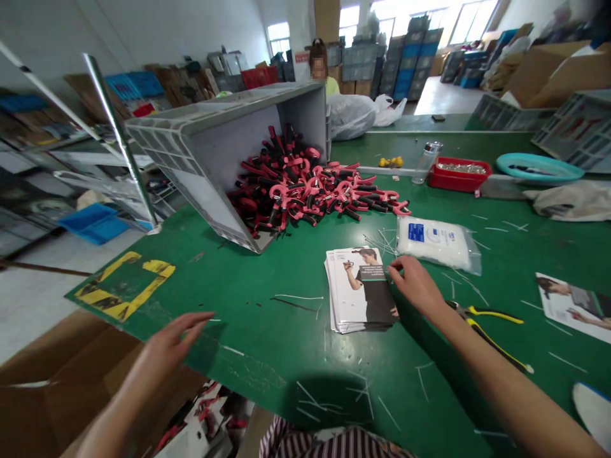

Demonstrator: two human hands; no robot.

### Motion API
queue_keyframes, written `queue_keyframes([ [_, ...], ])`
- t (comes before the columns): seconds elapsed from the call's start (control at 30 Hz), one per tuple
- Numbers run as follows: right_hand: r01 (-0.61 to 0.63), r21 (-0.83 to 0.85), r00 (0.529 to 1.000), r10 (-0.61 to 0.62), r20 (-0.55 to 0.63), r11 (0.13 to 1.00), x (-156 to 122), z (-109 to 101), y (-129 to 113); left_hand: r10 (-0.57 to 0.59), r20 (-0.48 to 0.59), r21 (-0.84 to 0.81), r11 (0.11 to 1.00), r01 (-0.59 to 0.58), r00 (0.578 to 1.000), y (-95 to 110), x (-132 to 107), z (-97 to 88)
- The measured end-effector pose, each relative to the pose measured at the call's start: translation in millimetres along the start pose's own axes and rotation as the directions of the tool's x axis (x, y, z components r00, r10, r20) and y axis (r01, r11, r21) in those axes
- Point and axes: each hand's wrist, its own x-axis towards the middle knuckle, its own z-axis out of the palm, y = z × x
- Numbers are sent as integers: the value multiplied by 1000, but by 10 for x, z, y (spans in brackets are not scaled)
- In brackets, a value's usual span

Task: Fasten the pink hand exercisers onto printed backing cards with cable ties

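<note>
My left hand [174,340] is over the near left edge of the green table, fingers stretched out. A short white strip shows at its fingertips; I cannot tell whether it is touched. At the right edge of a stack of printed cards [356,289], my right hand [414,281] has its curled fingers and thumb closed on the edge of the top card, which lies flat. Thin white ties [377,242] are scattered behind the stack, beside a clear bag of white material [434,243]. Yellow-handled pliers [487,321] rest under my right forearm's far side.
A grey crate [205,184] lies on its side, pink and black clamps [305,191] spilling out. Behind the bag are a glass jar [426,164], a red tray [459,175] and a turquoise plate [539,166]. Below left, a cardboard box [109,375] stands. A person sits beyond the crate.
</note>
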Motion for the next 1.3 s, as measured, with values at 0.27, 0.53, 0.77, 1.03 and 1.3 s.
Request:
queue_keyframes([
  [0.27, 133, 384, 990, -144, 1, 914, -459, -22, -677, 213, 399, 560, 714, -421, 892, 321, 782, 1493],
  [0.53, -417, 861, 890, -62, 452, 292, -1087, 398, -1128, 301, 514, -39, 944, -329, 803, 859, 130, 1465],
  [0.77, -318, 870, 948, 139, 287, 376, -1060, 228, -991, 244, 378, -236, 958, -162, 893, 1114, 10, 1962],
  [1.03, -267, 944, 947, 235, 220, 193, -1062, 80, -632, 37, 198, -380, 924, 42, 980, 749, 581, 2359],
  [1.3, -164, 947, 980, 153, 125, 277, -649, 192, -833, -163, 313, -577, 750, 323, 936, 526, 250, 1818],
])
